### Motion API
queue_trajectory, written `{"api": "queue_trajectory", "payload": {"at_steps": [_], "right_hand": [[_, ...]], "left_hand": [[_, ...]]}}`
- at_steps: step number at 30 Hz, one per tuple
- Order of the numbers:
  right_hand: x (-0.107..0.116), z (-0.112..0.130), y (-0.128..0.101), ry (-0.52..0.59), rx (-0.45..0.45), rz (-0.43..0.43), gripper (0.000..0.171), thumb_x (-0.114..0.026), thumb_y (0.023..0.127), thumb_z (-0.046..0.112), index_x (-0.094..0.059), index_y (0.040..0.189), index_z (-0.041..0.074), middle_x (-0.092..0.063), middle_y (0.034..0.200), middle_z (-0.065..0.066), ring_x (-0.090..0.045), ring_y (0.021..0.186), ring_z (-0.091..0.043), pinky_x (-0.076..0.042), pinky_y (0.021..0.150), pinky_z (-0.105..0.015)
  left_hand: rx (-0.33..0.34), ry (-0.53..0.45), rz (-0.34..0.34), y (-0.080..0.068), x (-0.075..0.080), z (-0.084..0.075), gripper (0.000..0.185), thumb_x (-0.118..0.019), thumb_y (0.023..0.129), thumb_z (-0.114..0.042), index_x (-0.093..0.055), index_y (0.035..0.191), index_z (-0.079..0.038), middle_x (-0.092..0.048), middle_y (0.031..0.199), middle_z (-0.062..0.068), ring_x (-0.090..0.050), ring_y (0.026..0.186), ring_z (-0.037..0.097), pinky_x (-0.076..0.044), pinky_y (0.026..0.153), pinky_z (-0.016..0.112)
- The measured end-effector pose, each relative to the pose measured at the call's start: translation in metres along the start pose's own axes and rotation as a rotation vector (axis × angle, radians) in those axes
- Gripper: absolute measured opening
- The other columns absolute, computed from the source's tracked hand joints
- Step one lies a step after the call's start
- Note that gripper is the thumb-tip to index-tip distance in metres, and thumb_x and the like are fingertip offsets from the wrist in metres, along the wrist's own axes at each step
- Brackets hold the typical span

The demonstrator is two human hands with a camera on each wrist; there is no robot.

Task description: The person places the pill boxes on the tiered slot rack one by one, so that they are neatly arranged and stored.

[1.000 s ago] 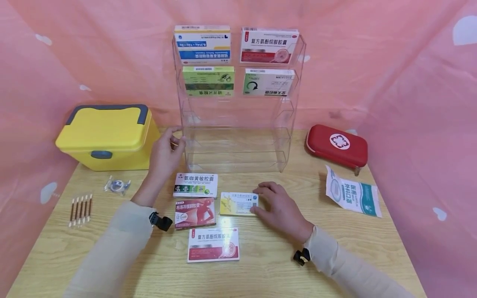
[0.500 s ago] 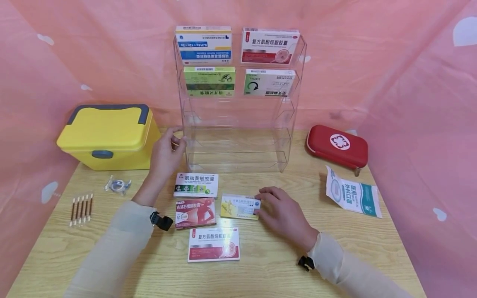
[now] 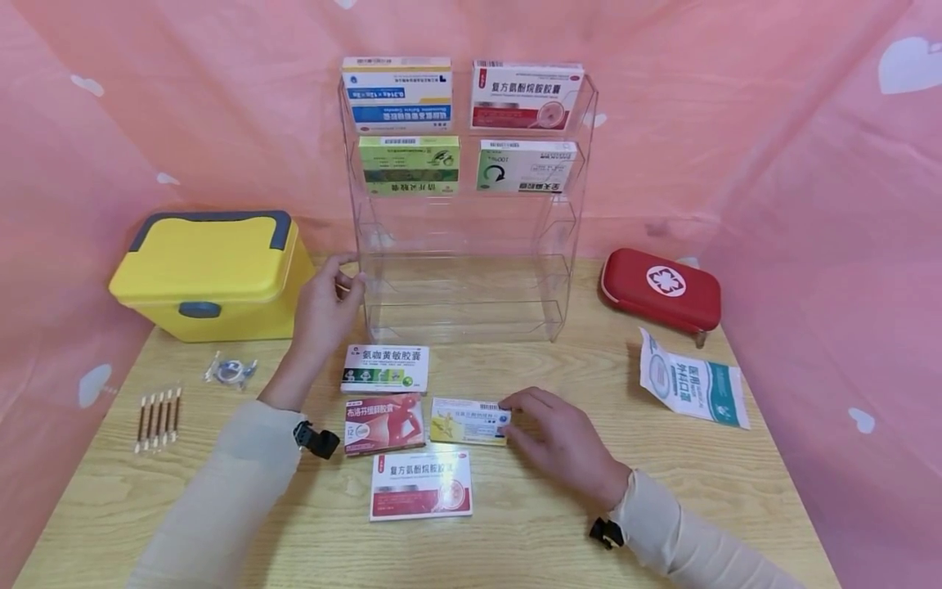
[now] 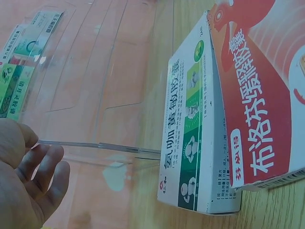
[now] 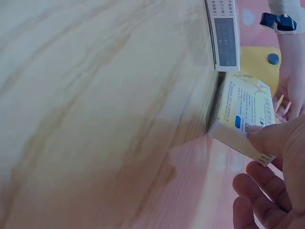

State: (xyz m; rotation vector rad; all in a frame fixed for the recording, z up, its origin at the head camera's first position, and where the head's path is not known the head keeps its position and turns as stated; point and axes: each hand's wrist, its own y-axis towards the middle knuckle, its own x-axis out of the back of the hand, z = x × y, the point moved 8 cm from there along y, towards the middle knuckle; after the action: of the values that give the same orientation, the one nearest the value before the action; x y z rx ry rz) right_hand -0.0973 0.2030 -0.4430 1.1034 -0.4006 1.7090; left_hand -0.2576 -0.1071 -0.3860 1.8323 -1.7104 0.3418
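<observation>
On the table (image 3: 662, 483), head view: the right hand (image 3: 562, 442) pinches the right end of a yellow box (image 3: 468, 420), tipped up on its near edge beside a red box (image 3: 384, 423), behind a white-red box (image 3: 421, 484). The left hand (image 3: 327, 307), fingers loosely curled, grips the left edge of a clear rack (image 3: 464, 270) just behind a green-white box (image 3: 386, 368); a yellow case (image 3: 209, 274) stands to its left.

Left wrist view: left hand (image 4: 26, 186), fingers together, lies against the rack (image 4: 105, 95); green-white box (image 4: 190, 138) touches red box (image 4: 257, 95).

Right wrist view: right hand (image 5: 276, 191); a fingertip (image 5: 264, 138) presses the raised yellow box (image 5: 245, 117).
</observation>
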Motion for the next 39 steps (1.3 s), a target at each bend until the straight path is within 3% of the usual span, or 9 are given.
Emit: {"api": "queue_trajectory", "payload": {"at_steps": [6, 11, 19, 25, 32, 39], "right_hand": [[0.002, -0.010, 0.005, 0.292, -0.101, -0.010, 0.028, -0.077, 0.091, 0.011, -0.068, 0.116, 0.019, -0.067, 0.109, 0.010, -0.066, 0.092, -0.011, -0.057, 0.074, -0.032], [0.019, -0.017, 0.036, 0.398, -0.103, -0.063, 0.023, -0.077, 0.091, 0.007, -0.070, 0.112, 0.015, -0.070, 0.105, 0.004, -0.068, 0.087, -0.017, -0.057, 0.066, -0.032], [0.087, -0.001, 0.140, 0.384, -0.034, -0.210, 0.022, -0.077, 0.090, 0.005, -0.071, 0.112, 0.004, -0.071, 0.108, -0.006, -0.070, 0.089, -0.018, -0.058, 0.066, -0.030], [0.126, 0.021, 0.210, 0.289, 0.052, -0.299, 0.024, -0.074, 0.094, 0.013, -0.070, 0.118, 0.008, -0.067, 0.115, 0.003, -0.067, 0.098, -0.008, -0.058, 0.073, -0.028], [0.121, 0.036, 0.248, 0.115, 0.128, -0.311, 0.022, -0.073, 0.095, 0.015, -0.072, 0.117, 0.009, -0.066, 0.114, 0.001, -0.066, 0.101, -0.007, -0.055, 0.072, -0.027], [0.093, 0.032, 0.259, 0.131, 0.095, -0.189, 0.021, -0.073, 0.094, 0.010, -0.071, 0.116, 0.009, -0.067, 0.116, 0.001, -0.066, 0.101, -0.008, -0.053, 0.084, -0.023]], "left_hand": [[-0.002, -0.004, 0.003, 0.000, -0.001, 0.002, 0.039, -0.060, 0.104, -0.024, -0.055, 0.141, -0.014, -0.062, 0.092, 0.008, -0.055, 0.079, 0.022, -0.049, 0.064, 0.036], [-0.010, 0.000, -0.001, 0.001, -0.001, 0.003, 0.039, -0.060, 0.104, -0.025, -0.055, 0.141, -0.013, -0.062, 0.091, 0.008, -0.055, 0.078, 0.022, -0.049, 0.063, 0.036], [-0.016, 0.017, -0.007, 0.003, -0.002, 0.002, 0.038, -0.060, 0.104, -0.024, -0.056, 0.140, -0.012, -0.062, 0.089, 0.008, -0.055, 0.075, 0.022, -0.048, 0.060, 0.035], [-0.016, 0.008, -0.013, 0.003, -0.001, 0.003, 0.038, -0.061, 0.103, -0.022, -0.057, 0.139, -0.012, -0.062, 0.088, 0.008, -0.055, 0.074, 0.022, -0.048, 0.059, 0.034], [-0.043, 0.013, -0.021, 0.004, 0.001, 0.001, 0.037, -0.061, 0.103, -0.021, -0.057, 0.138, -0.011, -0.061, 0.087, 0.008, -0.055, 0.073, 0.023, -0.047, 0.060, 0.036], [-0.035, 0.014, -0.013, 0.003, 0.000, 0.002, 0.037, -0.060, 0.104, -0.023, -0.057, 0.139, -0.011, -0.061, 0.086, 0.008, -0.054, 0.071, 0.022, -0.046, 0.059, 0.036]]}}
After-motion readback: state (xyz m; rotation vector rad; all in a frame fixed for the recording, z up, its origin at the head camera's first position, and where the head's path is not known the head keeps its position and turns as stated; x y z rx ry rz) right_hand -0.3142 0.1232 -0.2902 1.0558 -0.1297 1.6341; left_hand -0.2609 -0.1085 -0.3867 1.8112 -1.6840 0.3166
